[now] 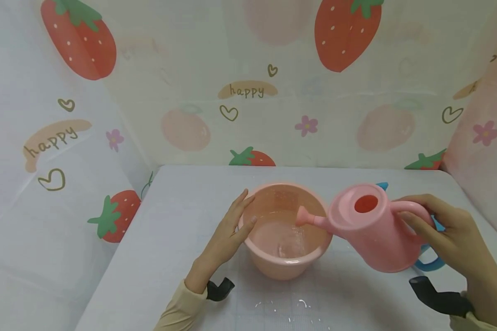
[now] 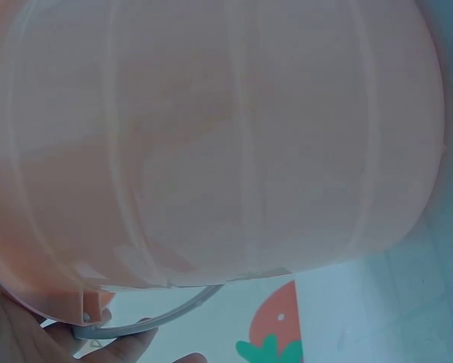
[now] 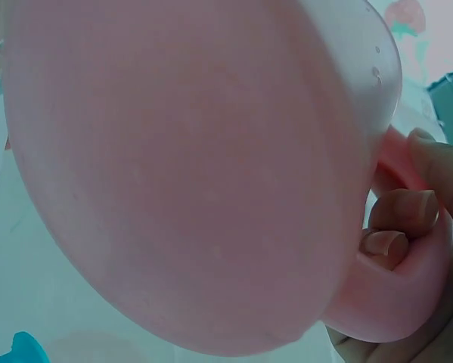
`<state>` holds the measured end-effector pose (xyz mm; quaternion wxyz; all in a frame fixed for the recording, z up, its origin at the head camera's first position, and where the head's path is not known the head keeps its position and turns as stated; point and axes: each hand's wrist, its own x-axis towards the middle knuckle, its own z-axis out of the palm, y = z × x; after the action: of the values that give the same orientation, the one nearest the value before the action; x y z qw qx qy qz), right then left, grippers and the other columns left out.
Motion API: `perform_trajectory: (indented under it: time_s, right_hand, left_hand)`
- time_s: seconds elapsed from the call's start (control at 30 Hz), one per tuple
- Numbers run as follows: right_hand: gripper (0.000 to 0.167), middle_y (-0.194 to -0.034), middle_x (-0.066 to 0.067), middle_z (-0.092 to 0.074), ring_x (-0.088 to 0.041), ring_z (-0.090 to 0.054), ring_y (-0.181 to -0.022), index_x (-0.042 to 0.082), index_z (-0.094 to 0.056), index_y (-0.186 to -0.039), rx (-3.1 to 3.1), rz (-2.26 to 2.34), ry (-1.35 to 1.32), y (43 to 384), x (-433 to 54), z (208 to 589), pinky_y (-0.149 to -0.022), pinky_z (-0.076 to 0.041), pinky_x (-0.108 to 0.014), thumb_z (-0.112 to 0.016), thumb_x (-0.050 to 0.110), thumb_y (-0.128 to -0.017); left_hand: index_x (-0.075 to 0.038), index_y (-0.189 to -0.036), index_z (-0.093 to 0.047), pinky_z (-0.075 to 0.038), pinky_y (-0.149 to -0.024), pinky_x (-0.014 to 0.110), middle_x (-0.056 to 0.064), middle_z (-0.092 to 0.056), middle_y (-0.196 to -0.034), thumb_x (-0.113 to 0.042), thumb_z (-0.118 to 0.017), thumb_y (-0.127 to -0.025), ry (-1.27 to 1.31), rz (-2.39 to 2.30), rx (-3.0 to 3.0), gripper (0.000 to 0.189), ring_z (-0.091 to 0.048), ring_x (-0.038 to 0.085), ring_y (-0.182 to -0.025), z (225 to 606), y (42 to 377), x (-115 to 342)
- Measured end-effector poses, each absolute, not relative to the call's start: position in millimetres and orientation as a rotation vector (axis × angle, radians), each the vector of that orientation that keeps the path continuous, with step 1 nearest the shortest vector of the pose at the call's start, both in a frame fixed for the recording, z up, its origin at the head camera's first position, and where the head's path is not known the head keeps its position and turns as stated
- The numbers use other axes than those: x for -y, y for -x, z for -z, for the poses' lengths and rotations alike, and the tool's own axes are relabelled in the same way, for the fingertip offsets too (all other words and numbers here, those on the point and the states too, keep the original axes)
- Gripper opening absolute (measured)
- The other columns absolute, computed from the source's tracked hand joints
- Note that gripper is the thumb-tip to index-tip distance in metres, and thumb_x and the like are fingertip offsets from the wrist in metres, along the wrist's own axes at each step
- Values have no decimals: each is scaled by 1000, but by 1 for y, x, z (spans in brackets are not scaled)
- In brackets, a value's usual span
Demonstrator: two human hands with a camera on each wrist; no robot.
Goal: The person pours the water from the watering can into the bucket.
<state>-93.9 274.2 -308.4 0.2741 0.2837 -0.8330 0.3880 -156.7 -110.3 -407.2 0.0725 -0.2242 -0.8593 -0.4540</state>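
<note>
A peach-coloured plastic bucket (image 1: 287,264) stands upright on the table with water (image 1: 273,234) inside it. My left hand (image 1: 228,234) rests against the left side of its rim, fingers mostly straight; in the left wrist view the bucket's wall (image 2: 234,144) fills most of the picture, with a thin grey bail handle (image 2: 165,316) by the fingers. With my right hand (image 1: 455,234) I grip the handle of a pink watering can (image 1: 391,239), fingers curled through its loop. The can hangs tilted, its spout (image 1: 314,219) reaching over the bucket's right rim. No stream from the spout is discernible.
Behind the watering can a blue object (image 1: 432,264) with a looped handle is mostly hidden. Water drops (image 1: 301,303) lie on the white table (image 1: 182,202) near the front. Strawberry-printed sheets (image 1: 248,55) hang at the back and both sides.
</note>
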Motion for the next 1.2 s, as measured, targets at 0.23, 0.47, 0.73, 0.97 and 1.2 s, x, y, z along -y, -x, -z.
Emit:
perform_trajectory:
  time_s: [0.23, 0.47, 0.73, 0.97, 1.2]
  right_hand:
    - [22, -89, 0, -65, -5, -54, -76, -5, -65, -100, 2188, -1100, -802, 95, -276, 313, -56, -44, -12, -66, -9, -78]
    - [20, -88, 6, -64, -4, -54, -77, -7, -64, -97, 2184, -1127, -756, 91, -273, 313, -61, -47, -9, -63, -14, -78]
    - [26, -90, 0, -63, -7, -57, -76, -12, -59, -100, 2146, -1341, -735, 94, -278, 326, -62, -50, -12, -55, -23, -77]
    - [23, -93, 3, -62, -6, -57, -79, -7, -56, -101, 2150, -1457, -667, 93, -276, 331, -64, -51, -12, -51, -19, -82]
    - [21, -92, 2, -62, -9, -56, -78, -11, -54, -102, 2082, -1585, -576, 92, -270, 333, -60, -51, -14, -50, -19, -83]
  left_hand:
    - [-27, -143, -34, -26, -107, 52, -6, -18, -154, -46, -43, -95, 671, 1366, 2583, 52, -18, 12, -140, 408, 157, 111]
    - [-26, -143, -35, -26, -108, 51, -7, -18, -154, -45, -44, -95, 664, 1372, 2580, 53, -19, 14, -140, 408, 157, 110]
    - [-25, -143, -35, -25, -108, 52, -7, -19, -154, -44, -44, -95, 665, 1383, 2570, 52, -19, 15, -140, 408, 157, 110]
    - [-26, -143, -34, -25, -109, 50, -9, -18, -154, -45, -44, -95, 664, 1377, 2582, 52, -18, 12, -140, 409, 158, 110]
    - [-26, -143, -34, -25, -109, 49, -10, -18, -153, -45, -44, -95, 656, 1375, 2585, 52, -18, 11, -140, 409, 159, 109]
